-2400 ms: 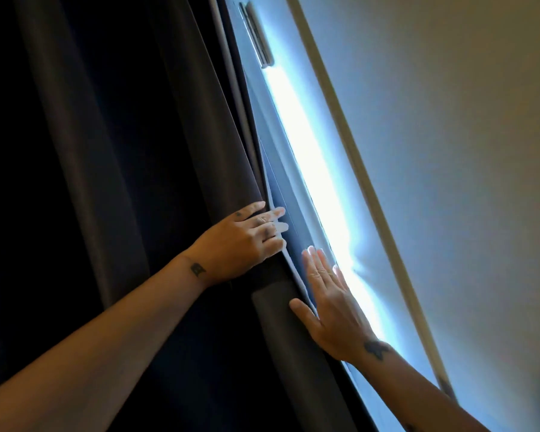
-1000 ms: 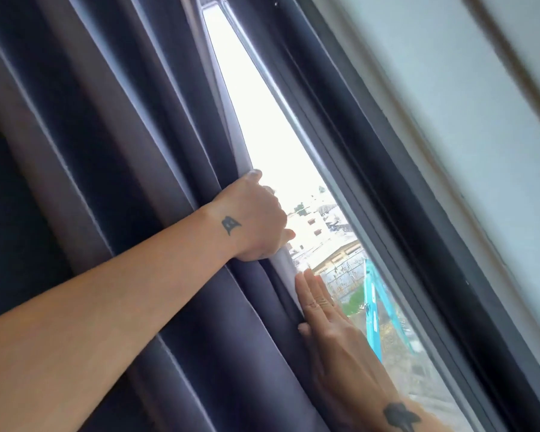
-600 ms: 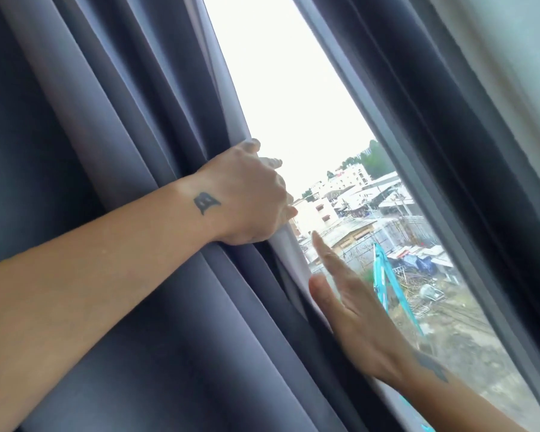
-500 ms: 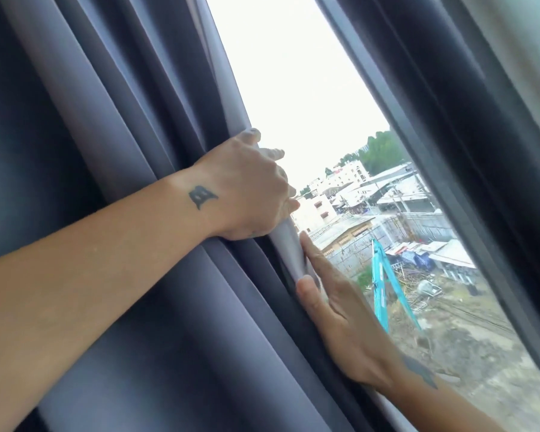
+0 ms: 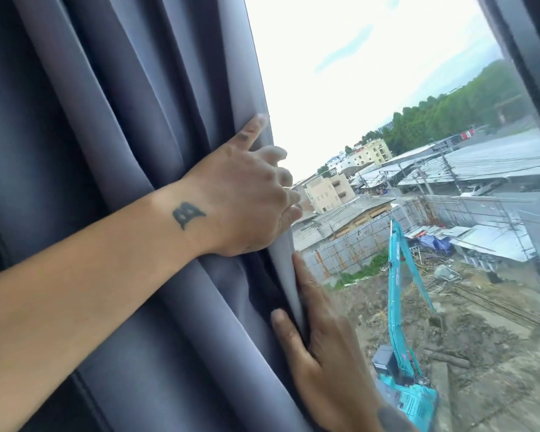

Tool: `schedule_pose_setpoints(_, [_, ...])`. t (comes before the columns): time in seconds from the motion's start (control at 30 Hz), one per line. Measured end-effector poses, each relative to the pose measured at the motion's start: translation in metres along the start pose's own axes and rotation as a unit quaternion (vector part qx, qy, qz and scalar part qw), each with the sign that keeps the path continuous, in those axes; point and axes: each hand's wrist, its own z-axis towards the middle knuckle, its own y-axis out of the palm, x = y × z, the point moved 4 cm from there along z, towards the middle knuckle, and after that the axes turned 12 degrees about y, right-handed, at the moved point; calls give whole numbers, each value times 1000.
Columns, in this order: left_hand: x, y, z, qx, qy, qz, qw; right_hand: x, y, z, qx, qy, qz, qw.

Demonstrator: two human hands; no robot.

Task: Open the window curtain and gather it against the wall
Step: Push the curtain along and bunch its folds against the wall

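Observation:
A grey-blue curtain (image 5: 122, 120) hangs in thick folds over the left half of the view. My left hand (image 5: 247, 194) is curled around its free right edge at mid-height, fingers wrapped behind the cloth. Just below, my right hand (image 5: 321, 353) lies flat against the same edge, thumb on the room side and fingers on the glass side. The uncovered window pane (image 5: 387, 104) fills the right half.
A dark window frame (image 5: 533, 42) runs down the far right. Through the glass are sky, trees, rooftops and a construction site with a turquoise excavator (image 5: 399, 294). The wall to the left is hidden behind the curtain folds.
The curtain edge has moved left with both hands on it, from a thin strip of light to a wide open pane. The folds have bunched more tightly.

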Motion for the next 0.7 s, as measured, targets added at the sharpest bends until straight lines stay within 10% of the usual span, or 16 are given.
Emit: schedule_pose_setpoints(0.7, [81,38,-25,137,-22,-76,987,34,18,-61,-4,9,-65,998])
